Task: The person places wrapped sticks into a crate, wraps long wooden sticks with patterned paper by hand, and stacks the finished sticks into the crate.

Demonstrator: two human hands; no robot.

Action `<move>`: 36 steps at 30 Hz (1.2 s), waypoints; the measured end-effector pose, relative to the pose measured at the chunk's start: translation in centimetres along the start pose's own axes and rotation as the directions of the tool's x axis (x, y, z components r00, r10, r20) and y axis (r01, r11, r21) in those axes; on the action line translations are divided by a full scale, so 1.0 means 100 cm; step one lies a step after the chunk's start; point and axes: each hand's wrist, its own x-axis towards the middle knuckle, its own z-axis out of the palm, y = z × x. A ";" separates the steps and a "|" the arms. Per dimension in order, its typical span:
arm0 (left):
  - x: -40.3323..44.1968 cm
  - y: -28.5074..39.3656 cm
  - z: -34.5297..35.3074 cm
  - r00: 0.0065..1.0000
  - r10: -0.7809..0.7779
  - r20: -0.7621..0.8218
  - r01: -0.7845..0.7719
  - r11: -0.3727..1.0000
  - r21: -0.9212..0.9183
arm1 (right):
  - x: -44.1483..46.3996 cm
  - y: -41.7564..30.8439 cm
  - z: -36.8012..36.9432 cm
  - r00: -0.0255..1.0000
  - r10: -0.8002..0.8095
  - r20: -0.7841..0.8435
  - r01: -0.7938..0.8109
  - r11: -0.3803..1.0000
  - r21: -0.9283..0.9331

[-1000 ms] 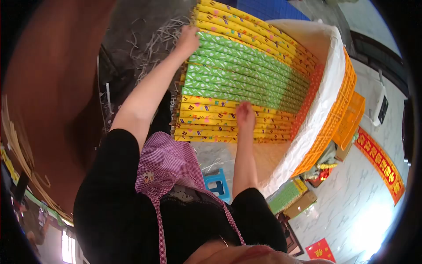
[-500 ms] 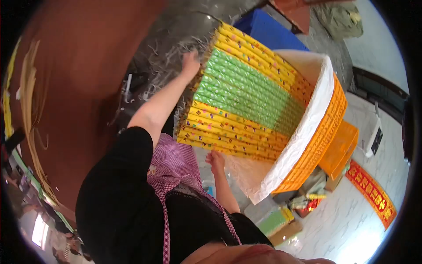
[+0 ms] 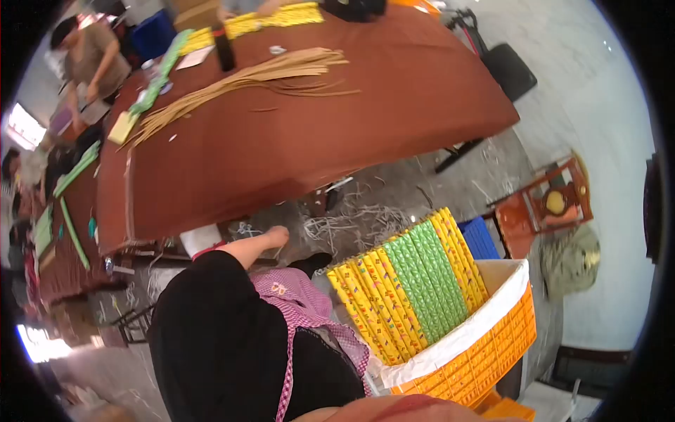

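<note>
My left hand [image 3: 277, 237] is held low by the near edge of the brown table [image 3: 330, 126], above the littered floor; its fingers are small and blurred. My right hand is out of the picture. To the right, long yellow patterned rolls [image 3: 376, 302] and green patterned rolls [image 3: 425, 278] stand in rows, leaning in an orange crate [image 3: 485, 359] with a white liner [image 3: 460, 336]. Neither hand is seen touching them. A pink checked apron [image 3: 299, 292] hangs at my front.
Tan strips [image 3: 239, 84] and a dark bottle [image 3: 223, 49] lie or stand on the table. A person [image 3: 98, 56] is at the upper left. A wooden chair [image 3: 545, 204], a blue bin [image 3: 478, 238] and scraps [image 3: 351, 224] are on the floor.
The view has swung left towards the table. My left hand has come away from the rolls' ends, and my right hand has left the view. The rolls remain in the crate.
</note>
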 end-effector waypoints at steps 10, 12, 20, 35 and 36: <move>-0.332 -0.206 0.079 0.807 -0.590 -0.030 0.589 0.801 0.105 | -0.049 -0.053 -0.022 0.918 -0.306 0.253 0.326 0.945 -0.038; -0.376 -0.229 0.102 0.647 -0.751 0.130 0.757 0.653 0.002 | -0.050 -0.063 -0.018 0.893 -0.325 0.312 0.355 0.934 -0.040; -0.392 -0.236 0.108 0.889 -0.441 -0.125 0.416 0.891 -0.183 | -0.044 -0.130 0.057 0.824 -0.378 0.422 0.411 0.912 0.013; -0.761 -0.481 0.212 0.487 -0.781 -0.392 0.779 0.591 -0.209 | -0.119 -0.105 0.287 0.831 0.274 0.483 -0.360 0.929 0.092; -0.812 -0.490 0.230 0.433 -0.797 -0.422 0.853 0.513 -0.094 | -0.135 -0.119 0.312 0.837 0.190 0.512 -0.263 0.962 0.072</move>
